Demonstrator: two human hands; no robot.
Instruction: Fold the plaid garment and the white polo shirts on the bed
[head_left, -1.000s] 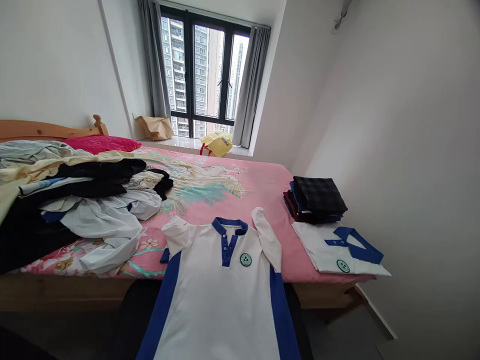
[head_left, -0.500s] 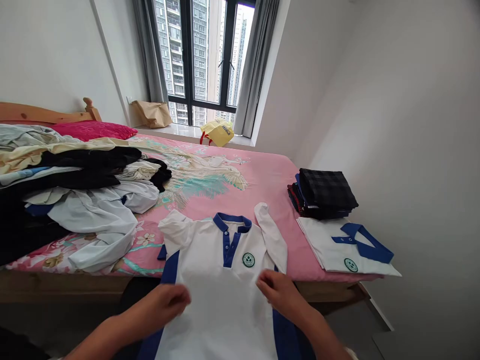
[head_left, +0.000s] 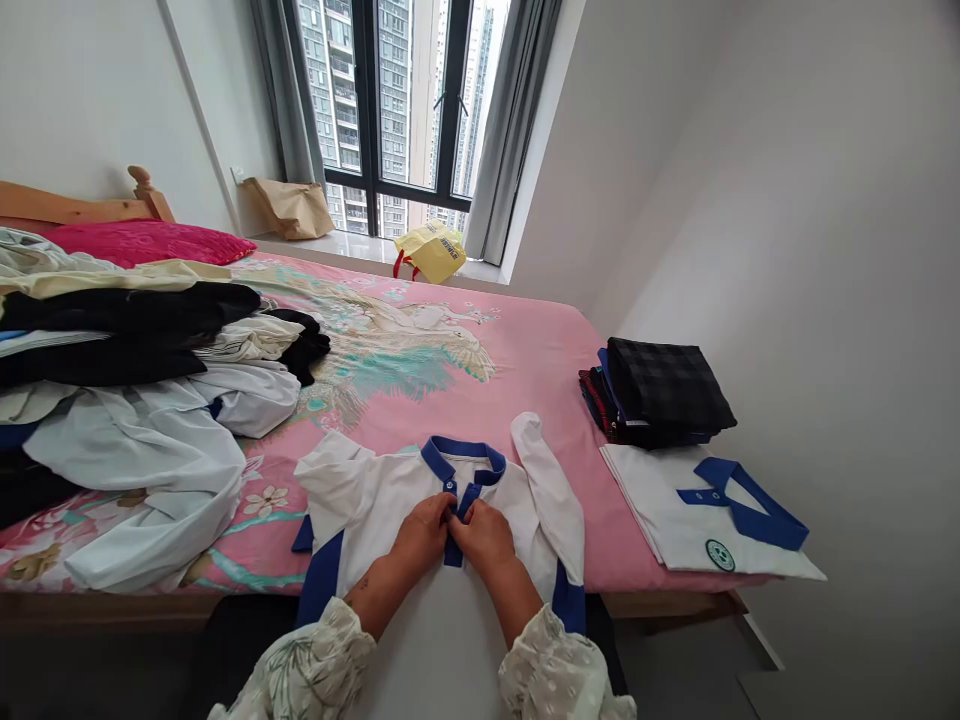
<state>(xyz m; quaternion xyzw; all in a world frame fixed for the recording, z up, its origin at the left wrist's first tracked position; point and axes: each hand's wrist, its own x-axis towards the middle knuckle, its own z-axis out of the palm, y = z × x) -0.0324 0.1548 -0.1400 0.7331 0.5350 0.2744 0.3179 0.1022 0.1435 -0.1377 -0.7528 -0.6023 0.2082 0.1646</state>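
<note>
A white polo shirt (head_left: 360, 500) with blue collar and blue side panels lies face up at the near edge of the bed, its hem hanging over the edge. My left hand (head_left: 424, 530) and my right hand (head_left: 486, 533) meet at the blue button placket just below the collar. Both hands have their fingers pinched together on the placket. The shirt's sleeves are spread out to either side.
A heap of unfolded clothes (head_left: 127, 400) covers the bed's left side. At the right lie a folded white polo (head_left: 705, 510) and a stack of folded dark garments (head_left: 660, 390). The pink bedsheet (head_left: 525, 350) stretches to the windowsill, where a yellow bag (head_left: 433, 250) and brown paper bag (head_left: 292, 208) sit.
My hands came into view over the shirt's lower front, then moved up to the collar and closed on the placket. The camera tilted downward.
</note>
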